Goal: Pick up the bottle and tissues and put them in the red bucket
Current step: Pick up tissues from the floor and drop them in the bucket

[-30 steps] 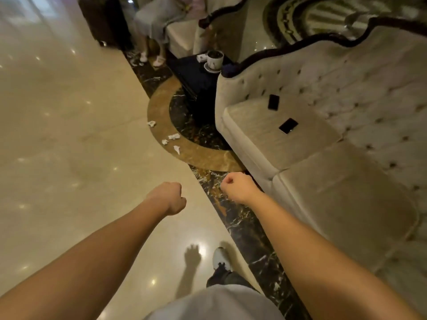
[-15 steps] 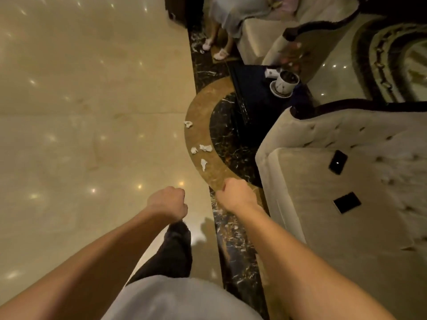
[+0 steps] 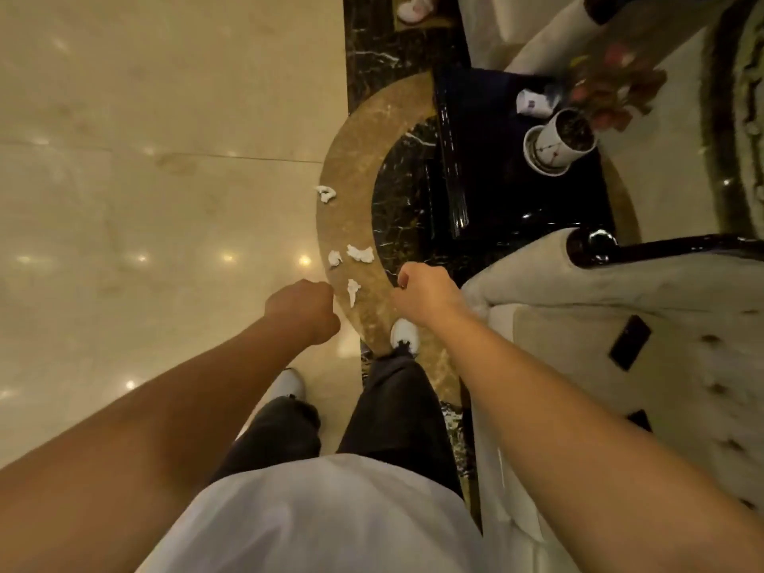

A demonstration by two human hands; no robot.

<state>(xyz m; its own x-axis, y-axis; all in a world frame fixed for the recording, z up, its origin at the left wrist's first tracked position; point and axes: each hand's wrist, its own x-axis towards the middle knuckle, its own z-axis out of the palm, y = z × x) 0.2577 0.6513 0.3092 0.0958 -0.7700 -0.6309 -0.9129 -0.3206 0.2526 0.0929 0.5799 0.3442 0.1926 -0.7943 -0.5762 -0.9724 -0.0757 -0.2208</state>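
Observation:
Several crumpled white tissues lie on the brown marble arc of the floor: one (image 3: 353,290) right between my two fists, a pair (image 3: 360,253) just beyond them, and one (image 3: 325,193) farther off. My left hand (image 3: 304,310) is a closed fist holding nothing, just left of the nearest tissue. My right hand (image 3: 423,289) is also a closed, empty fist, to its right, beside the sofa arm. No bottle and no red bucket are in view.
A cream tufted sofa (image 3: 620,337) with a dark phone (image 3: 629,342) on it fills the right side. A black side table (image 3: 496,159) carries a white plant pot (image 3: 556,144) and a small packet. Another person's shoe (image 3: 413,8) shows at the top. Glossy beige floor spreads left.
I have walked forward along the sofa, so the tissues now lie directly under my hands and the side table is closer. Both fists stayed closed.

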